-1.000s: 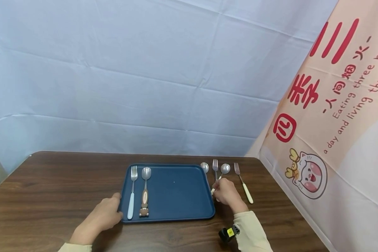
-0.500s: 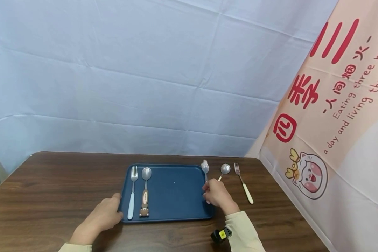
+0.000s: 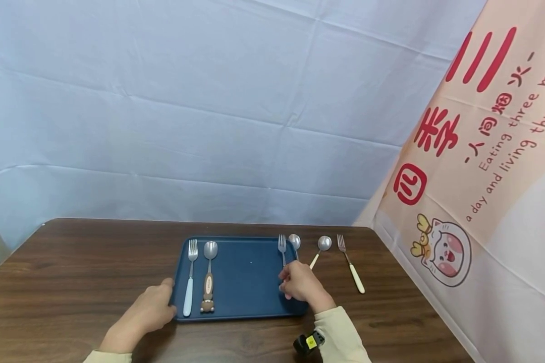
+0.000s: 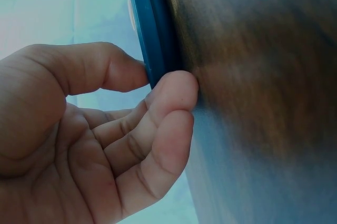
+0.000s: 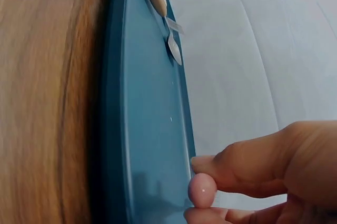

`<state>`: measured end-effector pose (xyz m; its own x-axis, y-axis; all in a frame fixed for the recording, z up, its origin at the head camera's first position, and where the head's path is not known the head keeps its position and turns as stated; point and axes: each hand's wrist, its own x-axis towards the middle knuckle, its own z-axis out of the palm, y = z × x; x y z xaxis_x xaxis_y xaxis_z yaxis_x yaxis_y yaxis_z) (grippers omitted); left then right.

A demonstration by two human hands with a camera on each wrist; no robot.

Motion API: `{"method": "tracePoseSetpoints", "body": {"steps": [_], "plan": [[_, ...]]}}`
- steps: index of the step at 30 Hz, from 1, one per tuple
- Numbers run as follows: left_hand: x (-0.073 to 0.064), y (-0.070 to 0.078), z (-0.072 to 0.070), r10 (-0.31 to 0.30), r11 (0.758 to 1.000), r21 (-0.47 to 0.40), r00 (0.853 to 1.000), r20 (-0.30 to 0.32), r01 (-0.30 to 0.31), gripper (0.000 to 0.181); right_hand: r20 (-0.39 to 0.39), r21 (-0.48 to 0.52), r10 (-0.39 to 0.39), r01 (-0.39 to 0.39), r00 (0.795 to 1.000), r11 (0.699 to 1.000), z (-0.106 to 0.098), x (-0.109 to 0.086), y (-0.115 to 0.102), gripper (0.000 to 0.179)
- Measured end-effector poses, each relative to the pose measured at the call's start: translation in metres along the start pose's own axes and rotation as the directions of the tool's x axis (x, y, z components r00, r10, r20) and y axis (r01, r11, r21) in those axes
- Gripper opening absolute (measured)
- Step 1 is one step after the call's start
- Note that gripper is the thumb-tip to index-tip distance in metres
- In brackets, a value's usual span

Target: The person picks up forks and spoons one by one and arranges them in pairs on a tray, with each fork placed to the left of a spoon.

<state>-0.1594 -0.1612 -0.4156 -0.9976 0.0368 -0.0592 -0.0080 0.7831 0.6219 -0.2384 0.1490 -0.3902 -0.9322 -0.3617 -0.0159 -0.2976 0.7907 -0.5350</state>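
My left hand (image 3: 150,308) grips the left edge of a dark blue tray (image 3: 250,282), thumb and fingertips at its rim in the left wrist view. Over the tray's right side, my right hand (image 3: 302,286) pinches a fork (image 3: 282,244) by its handle, tines pointing away. The handle's rounded pink end (image 5: 202,190) shows between thumb and finger in the right wrist view; the hand hides most of the handle from the head camera. A light-blue-handled fork (image 3: 188,295) and a spoon with a brown bear handle (image 3: 208,282) lie side by side on the tray's left part.
Right of the tray, on the brown wooden table (image 3: 86,267), lie a spoon (image 3: 294,241) partly behind my hand, a cream-handled spoon (image 3: 324,243) and a cream-handled fork (image 3: 355,277). A pale cloth (image 3: 209,126) hangs along the table's back edge.
My right hand has picked up the fork from among the cutlery on the right and carried it left, over the tray's right side. The left hand has stayed at the tray's edge.
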Motion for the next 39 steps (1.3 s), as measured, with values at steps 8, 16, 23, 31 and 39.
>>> {"method": "tracePoseSetpoints", "body": {"steps": [8,16,23,31,39], "plan": [[0.000,-0.002,0.000,0.015,1.000,0.004,1.000,-0.005,-0.015,0.056,0.008,0.003,-0.052,0.051,0.999,0.999,0.010,0.005,-0.013,0.015],[0.001,-0.002,0.001,0.008,1.000,0.006,1.000,-0.002,-0.008,0.057,0.030,0.032,-0.043,0.042,0.999,0.999,0.018,0.007,-0.026,0.014],[0.001,-0.002,0.000,0.000,1.000,0.003,1.000,0.008,0.000,0.057,0.050,0.036,-0.074,0.072,0.996,0.997,0.027,0.008,-0.035,0.014],[0.001,-0.002,0.001,-0.003,1.000,0.016,1.000,0.012,0.002,0.057,0.071,0.009,-0.100,0.100,0.992,0.995,0.036,0.011,-0.048,0.015],[0.002,-0.002,0.001,-0.019,1.000,0.011,1.000,0.023,0.019,0.057,0.094,-0.007,-0.084,0.085,0.992,0.996,0.043,0.015,-0.056,0.017]]}}
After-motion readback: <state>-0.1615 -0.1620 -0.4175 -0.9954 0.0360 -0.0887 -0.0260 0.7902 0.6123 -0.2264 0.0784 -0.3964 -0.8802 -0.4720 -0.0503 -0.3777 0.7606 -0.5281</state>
